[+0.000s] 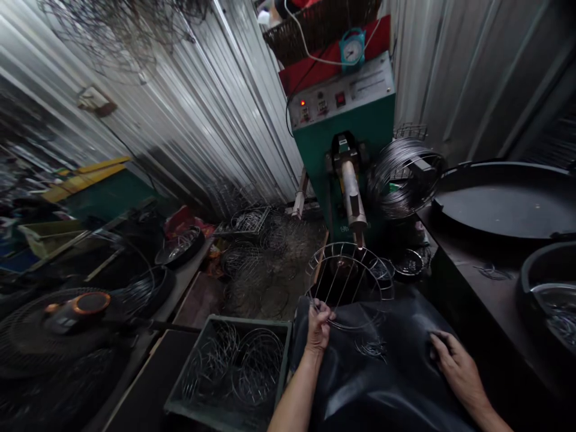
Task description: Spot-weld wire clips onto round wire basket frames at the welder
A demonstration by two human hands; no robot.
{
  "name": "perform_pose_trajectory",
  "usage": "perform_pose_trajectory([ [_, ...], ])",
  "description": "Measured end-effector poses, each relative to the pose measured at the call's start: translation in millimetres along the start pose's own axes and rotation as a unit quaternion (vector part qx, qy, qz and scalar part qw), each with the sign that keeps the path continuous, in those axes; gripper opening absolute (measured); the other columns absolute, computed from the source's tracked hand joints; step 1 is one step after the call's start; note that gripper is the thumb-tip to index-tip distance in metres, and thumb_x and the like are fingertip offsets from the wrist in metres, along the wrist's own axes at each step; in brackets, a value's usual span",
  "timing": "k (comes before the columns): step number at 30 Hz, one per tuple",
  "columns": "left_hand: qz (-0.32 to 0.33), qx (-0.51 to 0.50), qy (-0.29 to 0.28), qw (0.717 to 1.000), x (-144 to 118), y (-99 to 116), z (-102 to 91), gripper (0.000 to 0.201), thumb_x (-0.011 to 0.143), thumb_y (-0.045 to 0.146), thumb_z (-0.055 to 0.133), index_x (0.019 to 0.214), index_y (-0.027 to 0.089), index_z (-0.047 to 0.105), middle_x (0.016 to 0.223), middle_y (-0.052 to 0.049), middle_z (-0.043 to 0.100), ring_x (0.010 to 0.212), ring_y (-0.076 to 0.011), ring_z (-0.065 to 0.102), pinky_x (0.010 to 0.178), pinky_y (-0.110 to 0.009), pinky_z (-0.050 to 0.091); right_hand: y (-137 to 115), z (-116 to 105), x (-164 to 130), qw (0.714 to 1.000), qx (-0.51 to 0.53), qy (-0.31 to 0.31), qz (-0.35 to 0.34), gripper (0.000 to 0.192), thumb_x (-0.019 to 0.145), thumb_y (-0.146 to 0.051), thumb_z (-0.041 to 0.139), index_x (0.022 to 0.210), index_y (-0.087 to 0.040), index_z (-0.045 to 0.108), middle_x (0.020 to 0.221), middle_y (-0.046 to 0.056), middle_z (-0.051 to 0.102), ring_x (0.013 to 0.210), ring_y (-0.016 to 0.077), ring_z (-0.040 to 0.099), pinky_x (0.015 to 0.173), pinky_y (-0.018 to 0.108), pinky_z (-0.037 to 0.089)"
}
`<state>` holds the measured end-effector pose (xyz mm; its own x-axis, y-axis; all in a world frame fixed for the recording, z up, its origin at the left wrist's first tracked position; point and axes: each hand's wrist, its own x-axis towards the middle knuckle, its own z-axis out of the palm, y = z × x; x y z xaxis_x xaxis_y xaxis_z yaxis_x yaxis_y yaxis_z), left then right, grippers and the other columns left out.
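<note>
My left hand [318, 327] pinches the wire basket [348, 282] rim beneath the welder [346, 150] tip — welding step; right hand [454, 366] rests flat, fingers spread, on the apron [387, 384]; next I judge a rotation to the following joint.

Left hand [318, 327] pinches the near rim of a wire basket frame [348, 282], frame tilted up under the tip of the green welding machine [344, 144]. Right hand [454, 366] lies flat on a black sheet [387, 384], grip empty, small loose wire pieces [371, 348] between the hands. Crate of wire rings [234, 366] just left of the left hand. Wire coil [400, 177] beside the machine, fan [67, 324] far left
</note>
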<state>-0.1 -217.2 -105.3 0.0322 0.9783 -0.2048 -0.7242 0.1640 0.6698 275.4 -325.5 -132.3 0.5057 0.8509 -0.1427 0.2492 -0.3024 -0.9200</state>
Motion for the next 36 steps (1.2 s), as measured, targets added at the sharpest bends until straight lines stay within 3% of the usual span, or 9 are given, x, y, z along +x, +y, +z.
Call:
perform_pose_trajectory([
  [4, 0.046, 0.03, 0.002, 0.998, 0.7, 11.8, 0.1, 0.048, 0.051, 0.014, 0.073, 0.084, 0.021, 0.04, 0.073, 0.006, 0.038, 0.056, -0.005, 0.036, 0.054, -0.022, 0.032, 0.7, -2.2, -1.5, 1.0, 0.018, -0.001, 0.006, 0.046, 0.071, -0.06, 0.049, 0.09, -0.019, 0.059, 0.053, -0.001, 0.056, 0.047, 0.0168, 0.052, 0.045, 0.026, 0.043],
  [10, -0.106, -0.056, 0.061, 0.991, -14.6, -17.3, -14.8, 0.041, 0.05, 0.024, 0.073, 0.079, 0.018, 0.044, 0.062, 0.007, 0.033, 0.05, -0.0044, 0.033, 0.051, -0.021, 0.032, 6.4, -4.6, -0.4, 0.999, 0.035, -0.01, -0.004, 0.046, 0.072, -0.061, 0.051, 0.089, -0.019, 0.059, 0.052, -0.001, 0.056, 0.042, 0.0162, 0.05, 0.041, 0.027, 0.041],
  [14, -0.031, -0.022, 0.145, 0.989, -20.5, 7.4, -14.5, 0.045, 0.051, 0.027, 0.075, 0.066, 0.019, 0.033, 0.055, 0.01, 0.027, 0.044, -0.0021, 0.026, 0.044, -0.017, 0.025, 8.6, -3.9, -0.1, 0.999, 0.039, -0.015, 0.004, 0.047, 0.071, -0.061, 0.052, 0.09, -0.019, 0.059, 0.051, -0.002, 0.055, 0.041, 0.016, 0.049, 0.039, 0.026, 0.04],
  [17, 0.06, 0.042, 0.173, 0.982, -11.3, 46.8, 11.2, 0.051, 0.052, 0.026, 0.077, 0.067, 0.02, 0.028, 0.051, 0.012, 0.021, 0.041, -0.0015, 0.021, 0.041, -0.016, 0.021, 6.4, -1.6, 0.9, 1.0, 0.022, -0.013, 0.0, 0.047, 0.07, -0.061, 0.052, 0.09, -0.019, 0.06, 0.052, -0.001, 0.056, 0.044, 0.0167, 0.052, 0.042, 0.026, 0.041],
  [21, 0.153, 0.112, 0.218, 0.957, 8.6, 78.9, 58.1, 0.054, 0.051, 0.025, 0.079, 0.078, 0.023, 0.031, 0.054, 0.013, 0.028, 0.04, -0.0019, 0.025, 0.038, -0.015, 0.02, 2.4, 0.8, 2.9, 1.0, -0.018, -0.004, -0.014, 0.048, 0.068, -0.061, 0.051, 0.088, -0.018, 0.062, 0.054, 0.0, 0.058, 0.05, 0.0188, 0.056, 0.048, 0.028, 0.044],
  [24, 0.203, 0.15, 0.241, 0.937, 15.6, 81.7, 87.0, 0.058, 0.05, 0.026, 0.081, 0.081, 0.023, 0.031, 0.059, 0.012, 0.032, 0.041, -0.0021, 0.031, 0.037, -0.014, 0.022, 2.0, -1.1, 3.1, 1.0, -0.018, -0.008, -0.015, 0.049, 0.067, -0.061, 0.05, 0.087, -0.018, 0.063, 0.054, 0.0, 0.058, 0.049, 0.0187, 0.056, 0.046, 0.028, 0.044],
  [28, 0.233, 0.146, 0.183, 0.944, 10.3, 75.5, 115.5, 0.06, 0.051, 0.031, 0.083, 0.08, 0.022, 0.032, 0.062, 0.012, 0.03, 0.042, -0.0008, 0.03, 0.036, -0.013, 0.022, 3.4, -4.5, 2.0, 1.0, -0.007, -0.008, -0.008, 0.051, 0.066, -0.062, 0.051, 0.089, -0.018, 0.062, 0.053, 0.0, 0.058, 0.047, 0.0182, 0.055, 0.044, 0.027, 0.043],
  [31, 0.239, 0.136, 0.139, 0.951, 3.0, 72.7, 131.0, 0.053, 0.059, 0.04, 0.078, 0.079, 0.022, 0.033, 0.06, 0.011, 0.028, 0.041, -0.0007, 0.026, 0.037, -0.014, 0.022, 4.0, -4.2, 0.9, 1.0, 0.004, -0.011, -0.004, 0.051, 0.067, -0.062, 0.051, 0.09, -0.018, 0.062, 0.052, 0.0, 0.057, 0.046, 0.0179, 0.054, 0.042, 0.027, 0.042],
  [36, 0.249, 0.128, 0.126, 0.952, -5.3, 74.7, 147.3, 0.045, 0.067, 0.041, 0.072, 0.079, 0.022, 0.033, 0.055, 0.011, 0.027, 0.04, -0.0018, 0.026, 0.039, -0.015, 0.023, 2.8, -2.9, 0.1, 1.0, 0.021, -0.008, -0.014, 0.049, 0.068, -0.062, 0.052, 0.088, -0.018, 0.062, 0.05, -0.001, 0.056, 0.043, 0.0171, 0.052, 0.04, 0.027, 0.04],
])
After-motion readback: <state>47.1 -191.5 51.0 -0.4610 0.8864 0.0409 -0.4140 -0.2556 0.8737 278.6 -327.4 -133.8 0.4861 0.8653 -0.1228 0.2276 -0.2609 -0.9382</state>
